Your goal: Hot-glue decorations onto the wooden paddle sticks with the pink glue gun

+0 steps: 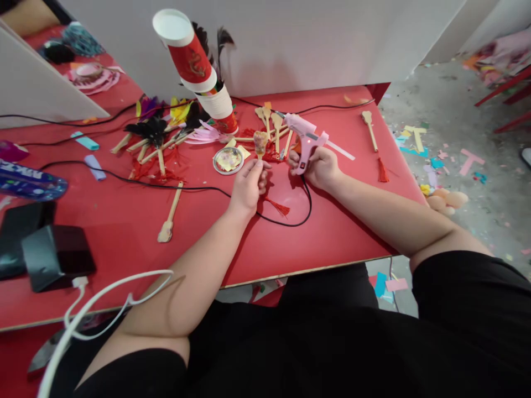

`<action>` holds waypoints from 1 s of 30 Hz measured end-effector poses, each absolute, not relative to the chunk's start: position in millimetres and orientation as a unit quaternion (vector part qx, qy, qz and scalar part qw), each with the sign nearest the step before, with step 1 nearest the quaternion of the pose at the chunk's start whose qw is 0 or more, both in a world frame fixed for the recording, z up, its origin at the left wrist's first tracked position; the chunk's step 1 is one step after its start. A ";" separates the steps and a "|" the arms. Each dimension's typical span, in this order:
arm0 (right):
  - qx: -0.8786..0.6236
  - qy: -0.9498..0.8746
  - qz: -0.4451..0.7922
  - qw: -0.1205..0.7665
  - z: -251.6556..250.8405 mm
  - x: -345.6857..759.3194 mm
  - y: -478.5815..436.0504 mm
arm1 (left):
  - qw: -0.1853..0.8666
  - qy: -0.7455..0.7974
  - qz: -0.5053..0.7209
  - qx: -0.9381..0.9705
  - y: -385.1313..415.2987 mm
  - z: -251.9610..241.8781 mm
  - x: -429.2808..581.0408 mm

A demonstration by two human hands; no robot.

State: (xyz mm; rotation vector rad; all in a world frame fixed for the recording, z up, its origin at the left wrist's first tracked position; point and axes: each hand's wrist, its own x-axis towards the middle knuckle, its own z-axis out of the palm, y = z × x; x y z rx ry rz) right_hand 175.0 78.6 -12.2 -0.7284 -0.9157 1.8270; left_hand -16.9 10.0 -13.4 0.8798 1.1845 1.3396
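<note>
My left hand [248, 185] is closed on a small wooden stick piece [260, 142], held upright, with a red tassel [279, 207] hanging from its lower end onto the red table [124, 221]. My right hand [319, 167] grips the handle of a pink glue gun [306, 134], whose nozzle points left toward the stick's top. The gun's black cord [286, 221] loops across the table below both hands. A round metal lid [228, 160] with yellowish scraps lies just left of the stick.
Stacked red and white paper cups [198, 72] lean at the back. Wooden sticks with black feathers and red tassels [155, 141] lie to the left, more sticks [276, 124] behind the gun, one [370, 128] far right. A black device [53, 257] with a white cable [103, 301] sits near left.
</note>
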 end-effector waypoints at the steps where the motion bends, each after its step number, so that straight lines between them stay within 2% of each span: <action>1: -0.298 -0.368 0.746 0.467 -13.4 174.3 80.0 | 0.543 0.496 0.565 0.374 9.8 -13.6 -17.2; 11: -0.336 -0.303 0.760 0.466 -11.4 175.2 88.5 | 0.542 0.491 0.571 0.374 7.2 -14.0 -15.7; 18: -0.290 -0.200 0.861 0.368 11.4 186.0 84.4 | 0.546 0.497 0.564 0.369 6.4 -11.5 -15.7; 30: -0.287 -0.272 0.868 0.300 8.1 186.8 84.7 | 0.579 0.501 0.540 0.350 3.6 -1.7 -10.1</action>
